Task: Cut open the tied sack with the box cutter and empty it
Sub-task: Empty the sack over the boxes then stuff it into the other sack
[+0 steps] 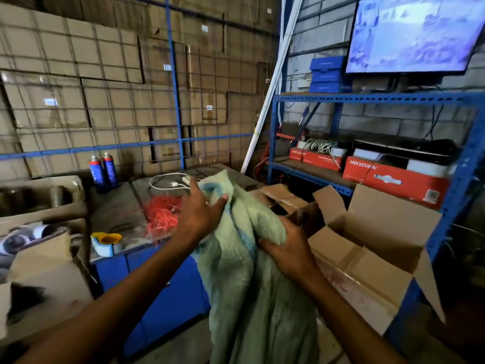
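Observation:
A pale green woven sack (252, 279) with blue stripes hangs limp in front of me, its upper part lifted over the table's edge. My left hand (202, 208) grips its top end, thumb across the fabric. My right hand (286, 248) clutches a bunched fold of the sack lower down on the right, next to an open cardboard box (367, 243). No box cutter shows in view.
A blue-fronted work table (118, 206) carries a heap of red plastic strands (162, 214), two spray cans (103, 172), a white power cable (170, 183) and a yellow tape dispenser (106, 243). Cardboard boxes stand at left. A blue shelf rack (367, 164) holds red boxes at right.

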{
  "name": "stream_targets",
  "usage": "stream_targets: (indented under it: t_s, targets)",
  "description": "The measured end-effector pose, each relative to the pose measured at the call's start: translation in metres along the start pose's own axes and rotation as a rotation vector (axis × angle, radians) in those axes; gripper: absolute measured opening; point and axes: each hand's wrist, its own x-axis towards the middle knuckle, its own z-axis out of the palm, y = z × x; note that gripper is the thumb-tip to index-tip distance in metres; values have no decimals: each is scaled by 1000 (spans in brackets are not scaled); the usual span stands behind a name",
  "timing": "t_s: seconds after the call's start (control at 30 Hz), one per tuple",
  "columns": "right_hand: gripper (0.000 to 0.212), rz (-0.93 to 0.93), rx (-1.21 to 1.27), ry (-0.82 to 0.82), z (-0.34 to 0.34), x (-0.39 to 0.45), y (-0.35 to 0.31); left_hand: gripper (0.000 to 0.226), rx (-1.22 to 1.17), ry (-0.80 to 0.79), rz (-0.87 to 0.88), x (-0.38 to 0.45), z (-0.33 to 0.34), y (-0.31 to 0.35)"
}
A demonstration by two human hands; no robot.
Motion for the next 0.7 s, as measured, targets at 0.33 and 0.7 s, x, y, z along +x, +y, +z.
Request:
stream_targets:
  t_s: [0.33,0.7]
  targets:
    - [56,142,-105,-376,-35,6,-35,32,-1,-314,574,-52,-27,-15]
    - [42,-307,-251,-470,11,7,-18,48,-395,-391,-221,-65,-60,-27]
